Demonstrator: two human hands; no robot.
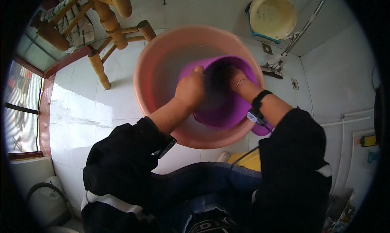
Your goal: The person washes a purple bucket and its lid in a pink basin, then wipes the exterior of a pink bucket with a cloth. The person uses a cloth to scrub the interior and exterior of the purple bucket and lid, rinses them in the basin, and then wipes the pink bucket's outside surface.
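A purple bucket (231, 113) lies tilted inside a large pink basin (156, 42) holding cloudy water. With its fingers wrapped round the near-left part of the bucket's rim, my left hand (191, 86) is closed, thumb pointing up. My right hand (240, 80) reaches into the bucket's mouth from the right. A dark, fuzzy-looking mass (217, 74) is at its fingertips, in deep shadow; I cannot make out what it is. The fingers of that hand are mostly hidden. Black straps with small devices sit on both forearms.
A wooden stool (111, 26) with a checked cloth (79, 32) stands at the far left. Far right are a cream bucket (274, 15) and a mop (280, 62). A purple piece (262, 129) shows beside the basin. White tiles cover the floor; a canister-like appliance (48, 200) stands lower left.
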